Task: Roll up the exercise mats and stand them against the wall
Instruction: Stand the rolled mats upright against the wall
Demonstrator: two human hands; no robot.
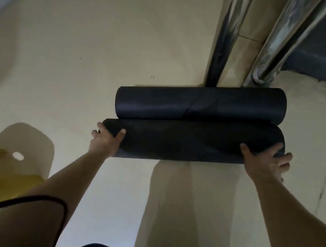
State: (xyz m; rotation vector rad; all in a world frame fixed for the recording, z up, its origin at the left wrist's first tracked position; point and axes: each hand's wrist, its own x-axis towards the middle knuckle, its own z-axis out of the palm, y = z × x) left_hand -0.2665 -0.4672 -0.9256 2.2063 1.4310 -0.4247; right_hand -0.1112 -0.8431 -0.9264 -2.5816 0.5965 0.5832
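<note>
Left hand [106,140], right hand [265,161]: each clasps one end of near rolled mat [186,146], which touches far rolled mat [199,103]. Recommended: keep coil tight, grip level, before upending.

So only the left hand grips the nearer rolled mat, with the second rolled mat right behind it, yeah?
No, both hands grip it: in the head view the left hand and right hand hold opposite ends of the nearer rolled mat. The second rolled mat does lie right behind it.
</note>
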